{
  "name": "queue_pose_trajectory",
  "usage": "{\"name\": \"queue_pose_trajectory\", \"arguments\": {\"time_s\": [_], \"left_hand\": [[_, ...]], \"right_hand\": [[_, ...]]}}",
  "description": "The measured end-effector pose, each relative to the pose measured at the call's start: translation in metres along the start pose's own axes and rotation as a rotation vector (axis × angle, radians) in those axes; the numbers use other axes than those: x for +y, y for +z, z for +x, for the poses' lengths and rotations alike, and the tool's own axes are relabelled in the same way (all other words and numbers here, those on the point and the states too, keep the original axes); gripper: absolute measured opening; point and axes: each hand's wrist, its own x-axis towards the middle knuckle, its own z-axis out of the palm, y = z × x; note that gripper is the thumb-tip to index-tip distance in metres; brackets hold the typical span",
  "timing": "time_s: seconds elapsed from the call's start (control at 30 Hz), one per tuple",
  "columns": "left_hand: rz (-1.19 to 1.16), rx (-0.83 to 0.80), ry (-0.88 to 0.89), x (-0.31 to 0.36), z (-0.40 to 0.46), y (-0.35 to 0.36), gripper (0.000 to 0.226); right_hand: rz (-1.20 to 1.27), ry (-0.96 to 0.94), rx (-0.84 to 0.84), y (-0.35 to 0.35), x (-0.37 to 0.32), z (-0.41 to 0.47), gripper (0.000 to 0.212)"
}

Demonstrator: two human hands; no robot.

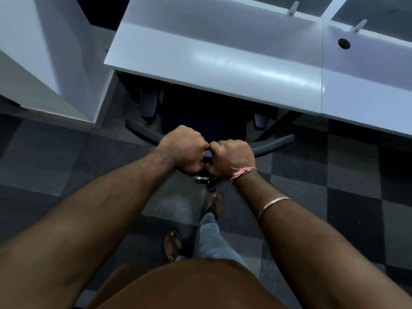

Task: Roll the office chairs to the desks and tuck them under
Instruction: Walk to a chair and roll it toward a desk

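Under the near edge of the white bench (223, 61), head view: one office chair (274, 144), dark seat pushed in beneath the top, curved grey backrest rim standing just outside the edge. Two grey armrests (148, 103) sit partly under the overhang, one on each side of the seat.

Surroundings: a second white bench (367, 92) butts against the first on the right, with a round cable hole (344, 43) in its top. Two small white brackets (292, 8) stand along the far side of the tops. A white panel (55, 63) rises at the left, near the chair's left armrest. Floor of grey and dark checkered carpet tiles (345, 175).

Hands: left hand (185, 149) and right hand (231, 158), both clenched over the middle of the backrest rim, knuckles up, thumbs almost touching each other. A pink thread band (242, 171) circles the right wrist; a thin metal bangle (273, 205) sits higher on that forearm.

Person: brown shirt (189, 286) at the bottom edge, light trouser leg (211, 237), two sandalled feet (172, 244) on the carpet just behind the chair.

Hard to make out: the chair base, of which only a metal part and a dark piece show below the hands; the seat is lost in shadow; the front of the seat and the bench legs are hidden by the top.
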Motion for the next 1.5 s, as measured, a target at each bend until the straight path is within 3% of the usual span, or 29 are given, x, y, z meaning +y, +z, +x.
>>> {"name": "queue_pose_trajectory", "arguments": {"time_s": [0.17, 0.6, 0.83, 1.07, 1.37, 1.5], "left_hand": [[0.02, -0.004, 0.037, -0.008, 0.043, -0.005, 0.043], [-0.057, -0.005, -0.091, -0.043, 0.156, -0.026, 0.037], [-0.075, -0.061, -0.118, -0.074, 0.174, -0.027, 0.031], [-0.078, -0.033, -0.028, -0.08, 0.183, -0.027, 0.023], [-0.097, 0.004, 0.039, -0.076, 0.17, -0.028, 0.032], [-0.124, 0.017, 0.07, -0.071, 0.161, -0.04, 0.03]], "right_hand": [[-0.012, 0.034, 0.005, 0.008, 0.034, 0.014, 0.039], [0.007, 0.069, -0.023, 0.022, 0.137, 0.086, 0.032], [0.026, 0.095, -0.053, 0.029, 0.141, 0.116, 0.038], [0.046, 0.097, -0.056, 0.027, 0.147, 0.119, 0.037], [0.022, 0.16, -0.302, 0.011, 0.128, 0.118, 0.035], [-0.008, 0.25, -0.301, -0.008, 0.111, 0.107, 0.039]]}}
